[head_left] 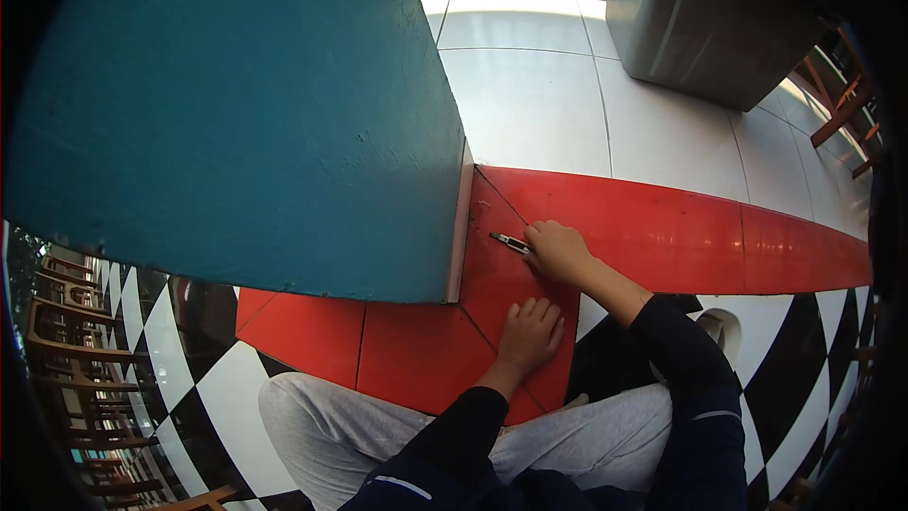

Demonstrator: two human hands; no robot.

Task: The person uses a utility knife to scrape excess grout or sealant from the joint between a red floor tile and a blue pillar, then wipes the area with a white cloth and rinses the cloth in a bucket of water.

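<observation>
My right hand (556,253) is closed round the back end of a small silver-and-black utility knife (509,242). Its tip points left, low over the red tile (494,276) beside the teal pillar's base; whether it touches the tile I cannot tell. Small pale specks lie on the tile just beyond the tip. Nearer to me, my left hand (531,333) rests palm down on the red tiling, holding nothing, with its fingers a little bent and apart.
A broad teal pillar (255,123) stands at the left. White floor tiles (530,104) and a large grey bin-like box (705,28) lie beyond. Black-and-white checkered floor (232,397) surrounds my legs. Wooden chairs (80,331) stand far left; a pale rounded object (724,329) is at the right.
</observation>
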